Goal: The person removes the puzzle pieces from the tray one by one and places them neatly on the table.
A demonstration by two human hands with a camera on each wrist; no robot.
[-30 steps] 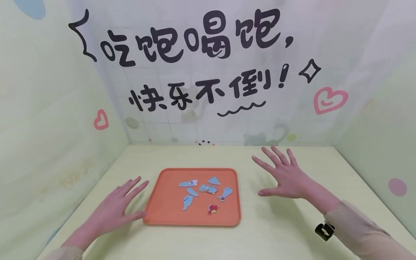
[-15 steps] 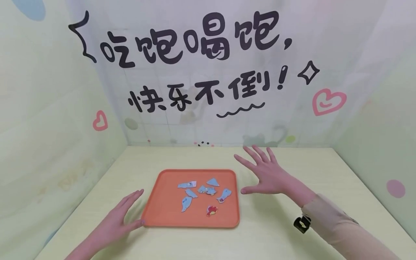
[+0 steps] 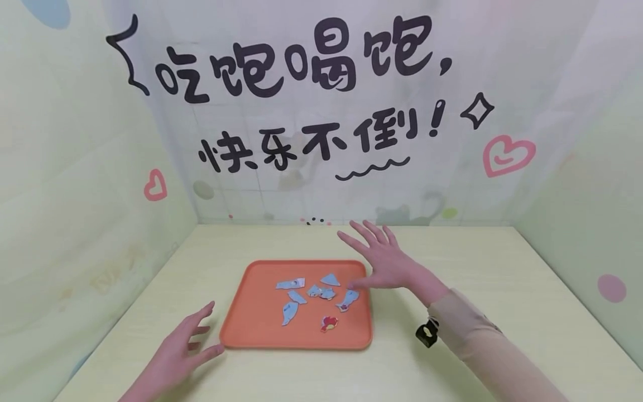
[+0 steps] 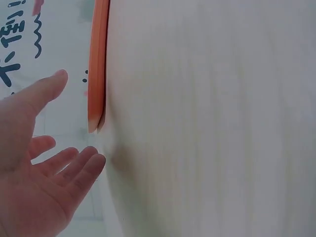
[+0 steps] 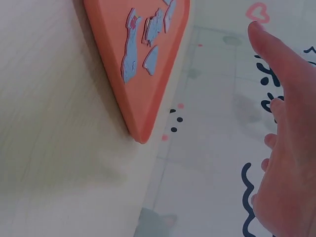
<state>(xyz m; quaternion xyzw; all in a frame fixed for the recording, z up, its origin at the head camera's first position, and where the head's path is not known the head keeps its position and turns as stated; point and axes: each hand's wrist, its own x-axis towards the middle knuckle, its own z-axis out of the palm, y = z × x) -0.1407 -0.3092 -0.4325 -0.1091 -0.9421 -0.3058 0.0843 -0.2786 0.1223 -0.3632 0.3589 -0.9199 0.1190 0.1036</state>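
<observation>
Table (image 3: pixel 532 290), ×1: pale wood-look top, lt. grain. Back sheet (image 3: pixel 311 198), ×1: whitish; on my head cam I get blk. lettering (image 3: pixel 321 128), 2 lines, Chinese; blk. squiggle (image 3: pixel 373 170) below; star outline (image 3: pixel 478 110) R. of 2nd line; lge. pink heart (image 3: pixel 509 156) under star; grey cat shape (image 3: pixel 394 216) low, at table's rear edge. Left sheet (image 3: pixel 75 167): pale grn., sm. pink heart (image 3: pixel 156 185), blue spot (image 3: pixel 52 12) up top. Right sheet (image 3: pixel 593 212): same tint, purple dot (image 3: pixel 612 288).

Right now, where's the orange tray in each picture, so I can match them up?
Head: the orange tray sits low, slightly left of the middle.
Left wrist: just a strip of the orange tray, upper left.
Right wrist: the orange tray is upper middle, one corner pointing down.
Shared landmark: the black wavy line.
</observation>
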